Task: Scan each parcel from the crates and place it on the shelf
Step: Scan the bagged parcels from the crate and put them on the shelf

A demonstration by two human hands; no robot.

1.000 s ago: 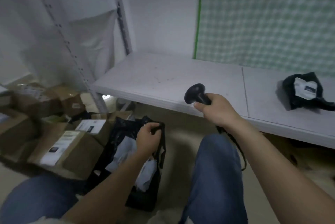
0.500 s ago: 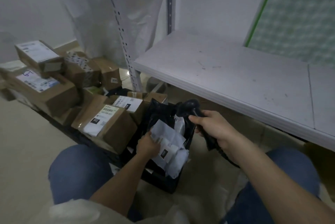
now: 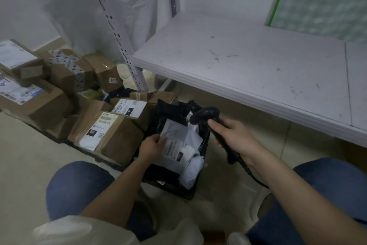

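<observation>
Fingers: your left hand [image 3: 153, 145] pinches the grey plastic mailer [image 3: 179, 141]; your right hand [image 3: 232, 137] grips the black handheld scanner [image 3: 206, 117].
Left: scan it, then shelve on the bare white shelf board [image 3: 258, 70].

The scanner [image 3: 206, 117] has dropped from shelf height, seemingly aimed at the parcel [image 3: 179, 141].

parcel label [image 3: 174, 148] print too blurred to read; scanner [image 3: 206, 115] handle hidden.
</observation>
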